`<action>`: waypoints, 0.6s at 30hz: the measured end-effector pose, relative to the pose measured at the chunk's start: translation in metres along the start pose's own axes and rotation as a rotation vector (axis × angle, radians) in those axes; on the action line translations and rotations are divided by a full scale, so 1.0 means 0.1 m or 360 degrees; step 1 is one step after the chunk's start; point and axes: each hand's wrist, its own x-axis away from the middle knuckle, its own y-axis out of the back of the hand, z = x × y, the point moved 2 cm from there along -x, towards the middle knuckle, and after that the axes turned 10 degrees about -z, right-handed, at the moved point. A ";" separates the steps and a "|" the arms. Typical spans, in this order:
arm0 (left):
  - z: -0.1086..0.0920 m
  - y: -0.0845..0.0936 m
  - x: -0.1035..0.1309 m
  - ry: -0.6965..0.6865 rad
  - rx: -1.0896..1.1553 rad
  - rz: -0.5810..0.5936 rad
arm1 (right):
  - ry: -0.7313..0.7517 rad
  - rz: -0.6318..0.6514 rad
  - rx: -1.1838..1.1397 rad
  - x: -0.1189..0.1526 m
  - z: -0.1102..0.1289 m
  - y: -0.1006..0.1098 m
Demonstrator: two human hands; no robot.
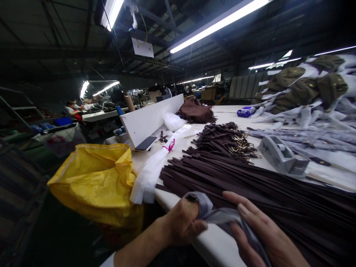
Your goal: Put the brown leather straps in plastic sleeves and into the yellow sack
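Observation:
A crumpled strip of thin grey film point(205, 203) is stretched between my hands at the table's near edge. My left hand point(183, 220) is closed round one end, where the film loops over the fingers. My right hand point(261, 230) has its fingers extended, and the film runs down between thumb and fingers. Whether anything lies inside the film I cannot tell. Just beyond my hands a thick row of long dark brown straps point(239, 178) lies across the table. Behind it is a heap of shorter dark straps with gold-coloured metal clasps point(226, 141).
At left hangs a yellow bag point(94, 181), beside clear plastic tied with pink string point(151, 172). A grey tape dispenser point(280, 155) stands right. Farther back are a white upright board point(152, 120), a brown fringed bag point(196, 110), a blue packet point(246, 111) and olive bags point(306, 87).

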 end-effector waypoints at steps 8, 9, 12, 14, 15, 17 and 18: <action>-0.04 -0.37 0.56 0.1458 0.1196 -0.0054 | -0.0077 0.0526 -0.0402 -0.64 -0.30 -0.34; -0.04 -0.37 0.56 0.1582 0.1400 -0.0110 | 0.0033 0.0552 -0.0344 -0.68 -0.32 -0.37; -0.07 -0.32 0.52 0.1704 0.1779 -0.0051 | 0.0643 0.0665 0.0141 -0.76 -0.38 -0.34; -0.11 -0.23 0.47 0.1637 0.1881 0.0031 | 0.1189 0.0778 0.0659 -0.79 -0.46 -0.25; -0.13 -0.17 0.46 0.1607 0.1935 0.0020 | 0.1467 0.0791 0.0929 -0.80 -0.51 -0.18; -0.14 -0.08 0.46 0.1615 0.2082 -0.0081 | 0.1920 0.0736 0.1320 -0.85 -0.57 -0.06; -0.15 -0.05 0.48 0.1642 0.2161 -0.0108 | 0.2080 0.0684 0.1439 -0.88 -0.56 -0.01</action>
